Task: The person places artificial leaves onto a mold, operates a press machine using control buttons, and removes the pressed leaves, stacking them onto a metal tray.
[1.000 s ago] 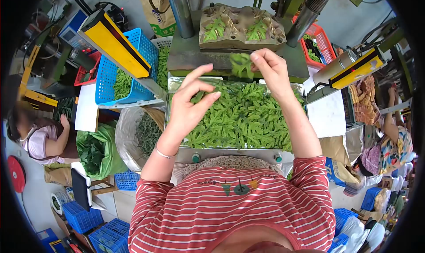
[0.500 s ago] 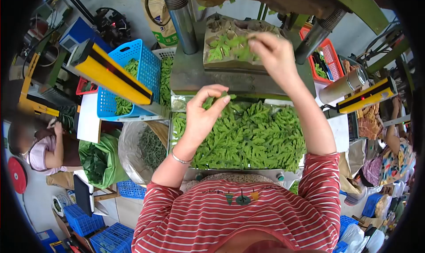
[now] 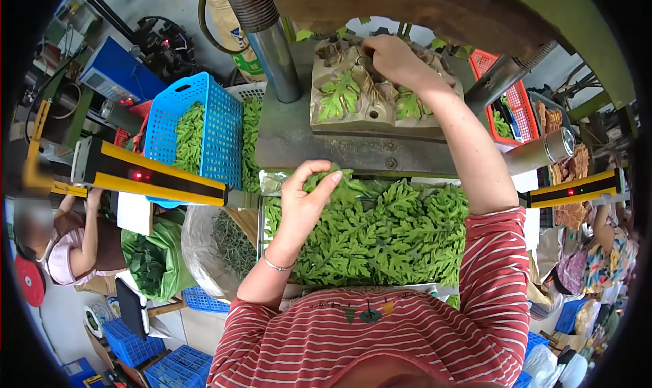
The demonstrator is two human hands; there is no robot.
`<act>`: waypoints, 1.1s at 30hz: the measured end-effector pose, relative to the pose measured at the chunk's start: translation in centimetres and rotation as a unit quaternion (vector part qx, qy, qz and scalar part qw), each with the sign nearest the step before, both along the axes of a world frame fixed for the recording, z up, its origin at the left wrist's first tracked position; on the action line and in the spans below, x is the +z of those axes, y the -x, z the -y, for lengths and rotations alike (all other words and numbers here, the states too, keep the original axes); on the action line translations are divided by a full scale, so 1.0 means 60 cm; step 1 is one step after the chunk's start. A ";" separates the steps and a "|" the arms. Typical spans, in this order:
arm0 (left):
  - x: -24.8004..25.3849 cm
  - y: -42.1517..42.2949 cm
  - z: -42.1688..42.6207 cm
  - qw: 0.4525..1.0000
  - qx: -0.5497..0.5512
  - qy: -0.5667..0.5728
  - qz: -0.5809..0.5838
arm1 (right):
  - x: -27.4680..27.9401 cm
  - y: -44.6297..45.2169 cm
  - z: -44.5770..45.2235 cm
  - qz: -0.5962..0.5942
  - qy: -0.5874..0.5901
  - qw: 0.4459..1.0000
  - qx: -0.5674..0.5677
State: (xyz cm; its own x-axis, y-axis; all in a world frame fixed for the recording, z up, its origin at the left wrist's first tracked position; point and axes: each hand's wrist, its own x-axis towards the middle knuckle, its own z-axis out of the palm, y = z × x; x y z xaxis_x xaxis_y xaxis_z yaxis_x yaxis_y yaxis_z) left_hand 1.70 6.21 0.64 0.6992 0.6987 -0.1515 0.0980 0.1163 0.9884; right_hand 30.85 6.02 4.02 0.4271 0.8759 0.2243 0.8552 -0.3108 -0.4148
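Observation:
My left hand (image 3: 305, 201) is closed on a green leaf (image 3: 344, 183) above the left part of a metal tray heaped with lobed green leaves (image 3: 401, 232). My right hand (image 3: 397, 63) reaches over the back of a carved metal mold (image 3: 370, 109); its fingers are bent down, and whatever they hold is hidden. One leaf (image 3: 339, 96) lies flat on the mold's front left, and another leaf (image 3: 409, 104) lies on its front right, below my right forearm.
Thick steel columns (image 3: 272, 55) flank the mold under a heavy press beam (image 3: 407, 7). Yellow-black bars (image 3: 159, 174) stand either side. A blue basket (image 3: 224, 133) of leaves is left, a red basket (image 3: 519, 109) right. A co-worker (image 3: 78, 245) sits far left.
My right hand has moved from above the tray to the back of the mold. My left hand has stayed over the tray and closed on a leaf. The view has shifted towards the press.

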 end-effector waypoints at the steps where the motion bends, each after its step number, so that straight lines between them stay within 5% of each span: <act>1: -0.002 0.002 0.001 1.000 0.002 0.005 -0.004 | 0.007 0.013 0.008 -0.004 0.005 1.000 0.002; 5: -0.018 0.011 -0.001 0.990 -0.002 -0.133 0.056 | 0.038 0.114 0.077 0.105 -0.250 0.962 0.015; 8: -0.016 0.007 0.015 0.974 0.012 -0.197 0.112 | 0.037 0.227 0.165 -0.199 -0.034 0.972 0.122; 11: -0.010 0.011 0.042 0.948 0.006 -0.263 0.178 | -0.023 0.271 0.202 -0.286 -0.081 0.939 0.176; 17: 0.012 0.056 0.080 0.984 -0.071 -0.149 0.070 | -0.039 0.307 0.243 -0.555 -0.165 0.815 0.002; 21: 0.023 0.078 0.095 0.978 -0.081 -0.182 0.070 | -0.045 0.275 0.248 -0.527 -0.293 0.792 -0.097; 25: -0.005 0.077 0.086 0.961 -0.121 -0.189 0.164 | -0.006 0.303 0.283 -0.358 -0.274 0.888 -0.091; 31: 0.027 0.069 0.109 0.989 -0.133 -0.064 0.021 | -0.012 0.334 0.282 -0.313 -0.287 0.905 -0.009; 33: 0.017 0.069 0.107 0.988 -0.140 -0.059 0.035 | -0.011 0.314 0.298 -0.337 -0.170 0.925 0.053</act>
